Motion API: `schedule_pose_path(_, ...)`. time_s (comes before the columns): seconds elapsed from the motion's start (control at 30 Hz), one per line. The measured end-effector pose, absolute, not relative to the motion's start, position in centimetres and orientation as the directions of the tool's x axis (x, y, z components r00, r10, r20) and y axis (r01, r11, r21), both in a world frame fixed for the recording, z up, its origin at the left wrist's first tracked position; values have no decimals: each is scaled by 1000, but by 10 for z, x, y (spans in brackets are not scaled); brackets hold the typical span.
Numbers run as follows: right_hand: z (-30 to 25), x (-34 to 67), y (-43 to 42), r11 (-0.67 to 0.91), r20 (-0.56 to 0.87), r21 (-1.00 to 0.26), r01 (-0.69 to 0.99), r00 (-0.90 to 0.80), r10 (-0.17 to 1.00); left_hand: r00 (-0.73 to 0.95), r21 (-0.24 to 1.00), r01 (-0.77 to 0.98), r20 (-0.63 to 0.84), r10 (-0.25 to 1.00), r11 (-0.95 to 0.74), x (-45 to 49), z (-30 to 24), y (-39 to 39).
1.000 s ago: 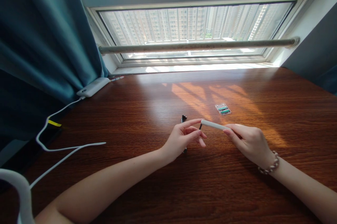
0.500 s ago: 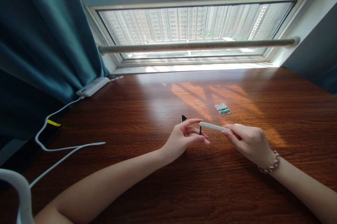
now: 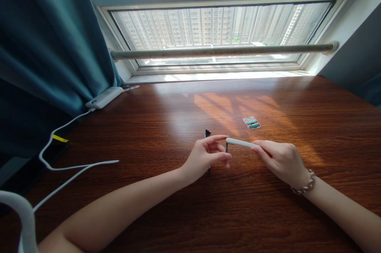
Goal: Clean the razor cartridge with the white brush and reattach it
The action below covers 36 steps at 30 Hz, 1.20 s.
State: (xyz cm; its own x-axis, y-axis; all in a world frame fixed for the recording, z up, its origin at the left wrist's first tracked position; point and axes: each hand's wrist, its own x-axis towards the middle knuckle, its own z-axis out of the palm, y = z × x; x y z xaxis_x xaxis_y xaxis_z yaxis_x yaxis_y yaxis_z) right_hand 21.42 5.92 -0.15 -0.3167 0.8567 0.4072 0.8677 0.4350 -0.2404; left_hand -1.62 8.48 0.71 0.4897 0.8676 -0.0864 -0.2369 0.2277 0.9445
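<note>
A slim white-handled tool (image 3: 240, 142) spans the gap between my hands, with a short dark piece (image 3: 226, 148) standing out at a right angle from its left end. My right hand (image 3: 278, 161) is closed around the other end of the handle. My left hand (image 3: 205, 156) has its index finger at the handle's tip and its thumb by the lower end of the dark piece, pinching it. Partly hidden behind my left hand, a thin black object (image 3: 207, 132) lies on the table; its kind is unclear.
A small clear pack with green and dark strips (image 3: 252, 123) lies beyond my right hand on the brown wooden table (image 3: 166, 205). At left are a white power bank (image 3: 104, 98), its white cable (image 3: 74, 169) and a blue curtain (image 3: 56, 43). A window bar (image 3: 220, 51) crosses behind.
My left thumb and lower fingers have shifted slightly, drawing in a little to the left. More of the black object below my left hand shows. My right hand stays in place.
</note>
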Motion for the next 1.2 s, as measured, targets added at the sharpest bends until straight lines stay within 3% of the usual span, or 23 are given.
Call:
schedule_pose_path(0.17,-3,216,60,363,484,-200,910,-230,844,503,932,-257,-97,859,256,-16,5,86)
schedule_pose_path(0.4,-3,215,56,549,448,-268,791,-402,798,524,922,-274,-94,846,272,-16,3,87)
schedule_pose_path(0.6,-4,216,59,399,505,-247,883,-234,831,526,919,-279,-95,845,277,-17,3,87)
schedule_pose_path(0.77,0,206,56,415,455,-496,763,-179,872,573,907,-278,-107,812,316,-17,4,85)
schedule_pose_path(0.9,3,193,49,420,365,-681,600,-219,905,668,797,-300,-217,712,525,-13,4,74)
schedule_pose_path(1.07,5,181,41,464,385,-728,506,-259,886,795,610,-321,-242,556,725,-8,2,60)
schedule_pose_path(1.2,5,178,40,453,376,-759,468,-254,891,827,552,-320,-234,512,770,-7,1,56)
